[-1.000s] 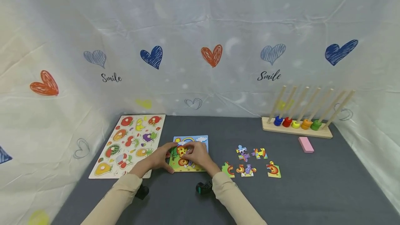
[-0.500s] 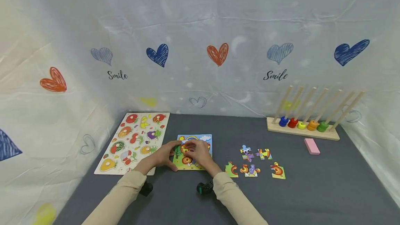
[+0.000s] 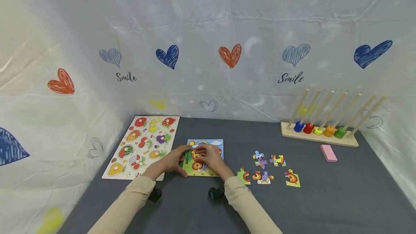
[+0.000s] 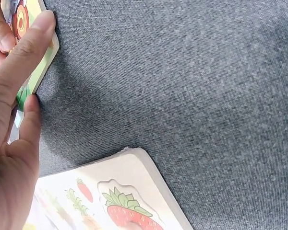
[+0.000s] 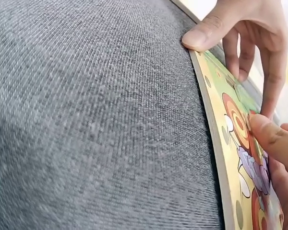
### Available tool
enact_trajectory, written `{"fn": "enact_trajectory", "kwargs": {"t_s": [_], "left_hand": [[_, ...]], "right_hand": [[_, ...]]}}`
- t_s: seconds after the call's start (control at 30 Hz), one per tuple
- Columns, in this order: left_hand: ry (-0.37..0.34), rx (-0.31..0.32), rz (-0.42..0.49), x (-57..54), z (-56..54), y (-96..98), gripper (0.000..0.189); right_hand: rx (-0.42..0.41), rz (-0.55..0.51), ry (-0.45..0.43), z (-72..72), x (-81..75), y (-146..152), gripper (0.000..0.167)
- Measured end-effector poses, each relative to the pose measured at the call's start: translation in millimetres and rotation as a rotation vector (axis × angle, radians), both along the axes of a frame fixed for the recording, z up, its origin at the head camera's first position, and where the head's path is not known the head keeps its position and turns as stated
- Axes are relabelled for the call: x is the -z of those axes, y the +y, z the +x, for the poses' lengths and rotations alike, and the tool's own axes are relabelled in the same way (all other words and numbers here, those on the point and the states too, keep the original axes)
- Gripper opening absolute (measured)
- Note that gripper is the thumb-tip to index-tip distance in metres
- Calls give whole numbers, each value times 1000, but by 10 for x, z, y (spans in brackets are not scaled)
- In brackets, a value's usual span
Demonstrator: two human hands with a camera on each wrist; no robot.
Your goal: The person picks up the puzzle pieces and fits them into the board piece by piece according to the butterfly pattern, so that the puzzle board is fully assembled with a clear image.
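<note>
A square picture puzzle board (image 3: pixel 211 172) with cartoon animals and a rainbow lies mid-table. My left hand (image 3: pixel 173 160) grips its left side, thumb at the near corner and fingers along the left edge. Over the picture, my right hand (image 3: pixel 211 158) pinches a small puzzle piece with orange-red edging (image 5: pixel 252 114), mostly hidden by the thumb and fingers. The thumb tip is right at the board's surface in the right wrist view. Loose puzzle pieces, among them a purple one (image 3: pixel 259 159), a green one (image 3: pixel 243 177) and an orange one (image 3: pixel 293 178), lie right of the board.
A fruit puzzle board (image 3: pixel 112 173) lies at the left, close to my left forearm. At the back right stands a wooden peg rack (image 3: pixel 351 141) with coloured rings, and a pink block (image 3: pixel 329 153) lies before it. A hanging printed cloth (image 3: pixel 201 21) encloses the table.
The whole head view has shifted slightly, with the table things now further right in it. Both hands stay at the puzzle board; the right fingers move only slightly.
</note>
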State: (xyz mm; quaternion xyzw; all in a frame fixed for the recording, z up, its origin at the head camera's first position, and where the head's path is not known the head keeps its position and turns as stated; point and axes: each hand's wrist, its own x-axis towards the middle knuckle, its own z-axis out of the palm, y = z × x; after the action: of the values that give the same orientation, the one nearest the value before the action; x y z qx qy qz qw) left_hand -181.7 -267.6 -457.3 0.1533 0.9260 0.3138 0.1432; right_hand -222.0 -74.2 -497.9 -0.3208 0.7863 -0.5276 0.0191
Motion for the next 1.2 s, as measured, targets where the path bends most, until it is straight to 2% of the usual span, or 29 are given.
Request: {"fn": "enact_trajectory", "kwargs": {"t_s": [0.2,0.27,0.4,0.63,0.73,0.9,1.03,1.2], "left_hand": [[-24,-15,18,38,-37,16,92],[-19,-9,8,62,-45,20,89],[-8,17,-6,92,-48,28,94],[-14,37,-15,93,-45,36,102],[-5,30,-49,89,-39,30,103],[-3,9,-62,52,-12,27,103],[-8,7,-50,32,-1,21,103],[-23,8,-5,56,2,-19,102]], "right_hand": [[28,-23,-47,-12,65,32,28],[38,-31,-63,-14,92,45,28],[24,-65,-75,-20,130,76,29],[-15,-226,-175,-18,81,255,30],[-10,-265,-234,-35,36,409,32],[-56,-251,-295,-78,-45,772,33],[-60,-243,-308,-78,-106,1126,34],[-19,-229,-313,-91,-124,1581,37]]}}
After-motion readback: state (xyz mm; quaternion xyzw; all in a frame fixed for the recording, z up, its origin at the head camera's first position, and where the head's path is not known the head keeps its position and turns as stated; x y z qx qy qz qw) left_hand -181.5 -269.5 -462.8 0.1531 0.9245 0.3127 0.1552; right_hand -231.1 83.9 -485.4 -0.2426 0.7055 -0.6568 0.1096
